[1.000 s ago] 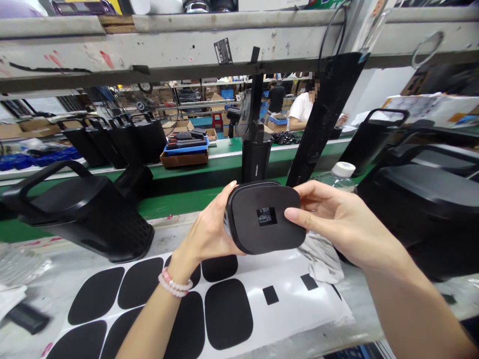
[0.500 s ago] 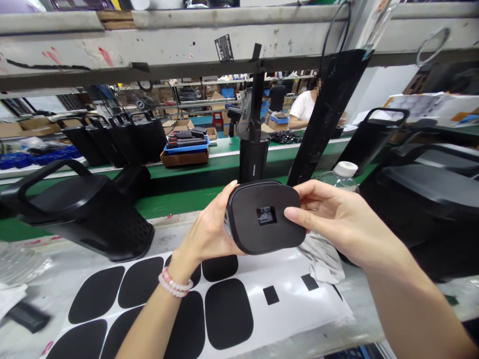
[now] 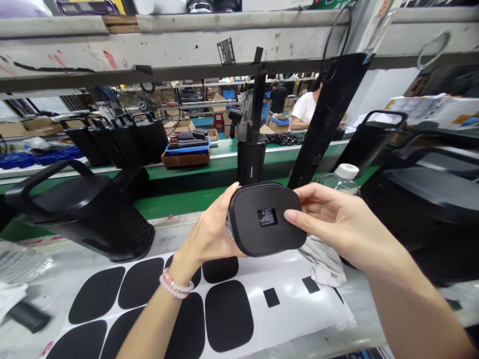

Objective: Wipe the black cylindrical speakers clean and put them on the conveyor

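Observation:
A black device (image 3: 235,234) is tilted up in front of me, its flat underside towards me. A black rounded pad (image 3: 249,232) covers that underside, with a small square label (image 3: 266,218) near its middle. My left hand (image 3: 215,227) is closed around the device's left side, fingers mostly hidden behind. With thumb on the pad and fingers at the edge, my right hand (image 3: 325,217) pinches the right side. Below lies a white backing sheet (image 3: 277,329) with several black rounded pads (image 3: 229,315) and small black squares (image 3: 271,297).
Large black handled units stand at left (image 3: 86,209) and right (image 3: 430,194). A clear bottle (image 3: 342,179) and grey cloth (image 3: 325,267) are beyond my right hand. A slanted black panel (image 3: 329,114) rises behind. Across the green conveyor (image 3: 179,179), a person (image 3: 305,107) is present.
My hands keep the same grip on the device and pad. The view has shifted slightly; both hands and the device sit marginally lower in the picture.

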Demonstrator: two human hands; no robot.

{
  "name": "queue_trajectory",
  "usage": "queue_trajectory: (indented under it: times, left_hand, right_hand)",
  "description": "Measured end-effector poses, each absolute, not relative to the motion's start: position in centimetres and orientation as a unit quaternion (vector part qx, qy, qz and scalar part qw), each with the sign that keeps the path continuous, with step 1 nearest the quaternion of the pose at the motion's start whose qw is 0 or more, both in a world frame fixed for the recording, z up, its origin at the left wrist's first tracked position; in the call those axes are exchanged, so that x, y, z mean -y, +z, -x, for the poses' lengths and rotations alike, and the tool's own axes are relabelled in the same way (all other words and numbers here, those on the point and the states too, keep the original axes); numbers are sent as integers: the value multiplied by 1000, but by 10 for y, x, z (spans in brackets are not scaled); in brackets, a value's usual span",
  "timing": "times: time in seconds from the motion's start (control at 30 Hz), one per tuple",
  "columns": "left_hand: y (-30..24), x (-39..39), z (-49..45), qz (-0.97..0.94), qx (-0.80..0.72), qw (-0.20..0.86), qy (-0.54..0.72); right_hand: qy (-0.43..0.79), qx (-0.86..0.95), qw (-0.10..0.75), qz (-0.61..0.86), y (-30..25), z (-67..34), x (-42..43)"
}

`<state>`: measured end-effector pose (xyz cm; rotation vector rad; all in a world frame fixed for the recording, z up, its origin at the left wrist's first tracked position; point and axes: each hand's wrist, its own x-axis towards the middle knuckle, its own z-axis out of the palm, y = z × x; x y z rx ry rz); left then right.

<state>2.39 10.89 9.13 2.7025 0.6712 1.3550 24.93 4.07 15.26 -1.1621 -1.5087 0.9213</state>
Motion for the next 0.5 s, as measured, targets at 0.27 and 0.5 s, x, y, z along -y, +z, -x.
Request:
queue_trajectory:
  times: [0.27, 0.5]
  left_hand:
    - [89, -109, -24, -870, -216, 28, 442]
    - [89, -108, -23, -873, -206, 28, 440]
  right_hand:
    - [359, 628, 478, 498, 153, -250, -40]
    - [282, 655, 451, 537, 150, -246, -37]
